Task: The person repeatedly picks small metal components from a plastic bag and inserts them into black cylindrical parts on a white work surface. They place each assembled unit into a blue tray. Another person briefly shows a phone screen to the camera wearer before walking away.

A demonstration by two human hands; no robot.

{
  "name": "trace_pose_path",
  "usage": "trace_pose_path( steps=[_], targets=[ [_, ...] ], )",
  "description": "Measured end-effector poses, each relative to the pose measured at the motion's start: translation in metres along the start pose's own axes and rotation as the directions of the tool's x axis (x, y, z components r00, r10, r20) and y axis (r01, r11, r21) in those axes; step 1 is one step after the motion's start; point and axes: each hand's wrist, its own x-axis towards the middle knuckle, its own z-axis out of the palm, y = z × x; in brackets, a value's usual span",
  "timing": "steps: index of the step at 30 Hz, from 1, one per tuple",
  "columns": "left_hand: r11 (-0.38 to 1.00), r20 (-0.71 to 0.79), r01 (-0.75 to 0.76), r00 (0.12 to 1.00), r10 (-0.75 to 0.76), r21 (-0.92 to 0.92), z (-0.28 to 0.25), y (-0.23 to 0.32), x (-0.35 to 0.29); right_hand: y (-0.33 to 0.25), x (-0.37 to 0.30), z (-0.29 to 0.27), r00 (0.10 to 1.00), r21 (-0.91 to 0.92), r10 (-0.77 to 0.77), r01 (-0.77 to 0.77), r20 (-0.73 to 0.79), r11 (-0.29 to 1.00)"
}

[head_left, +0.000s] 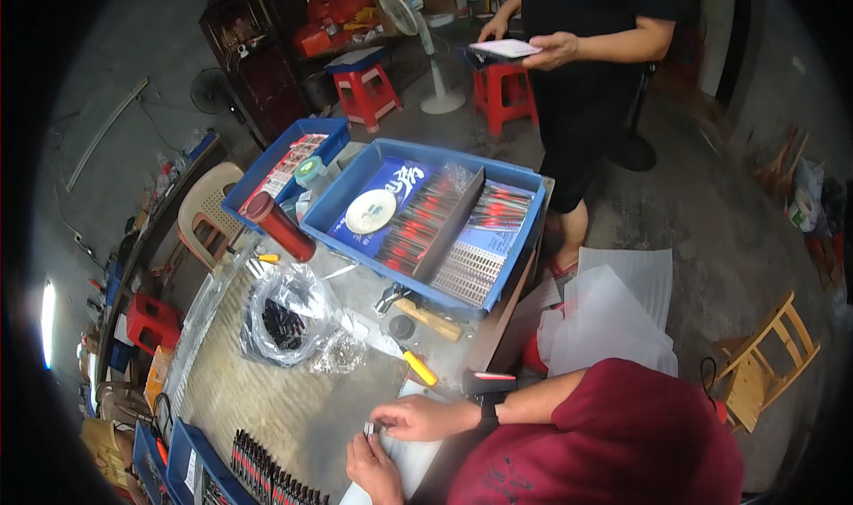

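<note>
My right hand, with a dark watch on its wrist, reaches in from the right. Its fingers are pinched on a small silver-and-dark metal piece. Just below it my left hand is closed around the lower side of the same piece. Both hands are over a white board at the table's near edge. To their left stands a row of slim black-and-red pieces. A scraper with a yellow handle lies beyond my right hand.
A large blue tray with slim metal-and-red parts stands on the table, near a clear plastic bag of dark parts, a dark red bottle and a wooden handle. Another person's hand holds a tablet. A wooden chair is at right.
</note>
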Motion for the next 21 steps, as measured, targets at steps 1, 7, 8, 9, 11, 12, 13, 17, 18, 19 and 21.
trace_pose_path(
  steps=[1, 7, 8, 9, 11, 12, 13, 17, 18, 19, 21],
  targets=[
    [1.0, 0.004, -0.005, 1.0, 0.005, 0.025, -0.002, 0.002, 0.0, 0.0, -0.001, 0.0, 1.0, 0.037, 0.0, 0.0, -0.001, 0.999],
    [0.997, 0.012, -0.019, 1.0, 0.018, 0.074, -0.011, 0.011, 0.0, 0.005, 0.0, 0.004, 0.999, 0.072, -0.038, 0.039, -0.009, 0.997],
    [0.996, -0.019, -0.042, 0.999, 0.044, 0.074, -0.011, 0.012, 0.001, 0.005, 0.0, 0.007, 0.996, 0.094, -0.068, 0.074, -0.057, 0.993],
    [0.996, -0.006, -0.031, 0.999, 0.031, 0.088, -0.01, 0.013, 0.002, 0.005, 0.0, 0.008, 0.99, 0.116, -0.098, 0.11, -0.104, 0.987],
    [0.993, 0.019, -0.007, 1.0, 0.005, 0.12, -0.012, 0.014, 0.002, 0.005, 0.0, 0.008, 0.995, 0.11, -0.065, 0.073, -0.072, 0.991],
    [0.989, 0.033, -0.015, 0.999, 0.01, 0.146, -0.013, 0.014, 0.002, 0.006, 0.0, 0.008, 0.998, 0.128, -0.042, 0.048, -0.046, 0.991],
    [0.991, 0.024, -0.016, 1.0, 0.013, 0.134, -0.014, 0.015, 0.002, 0.006, 0.0, 0.007, 0.998, 0.09, -0.054, 0.058, -0.04, 0.994],
    [0.992, -0.006, -0.027, 1.0, 0.028, 0.121, -0.014, 0.015, 0.0, 0.008, -0.001, 0.006, 0.997, 0.047, -0.076, 0.077, -0.021, 0.996],
    [0.992, -0.014, -0.033, 0.999, 0.035, 0.122, -0.014, 0.015, -0.001, 0.009, -0.001, 0.006, 0.996, 0.048, -0.087, 0.088, -0.026, 0.995],
    [0.992, -0.013, -0.033, 0.999, 0.035, 0.124, -0.014, 0.015, -0.001, 0.009, -0.001, 0.006, 0.995, 0.049, -0.097, 0.099, -0.032, 0.994],
    [0.991, -0.011, -0.032, 0.999, 0.034, 0.128, -0.014, 0.015, -0.001, 0.009, -0.001, 0.006, 0.995, 0.052, -0.095, 0.097, -0.032, 0.994]
  ],
)
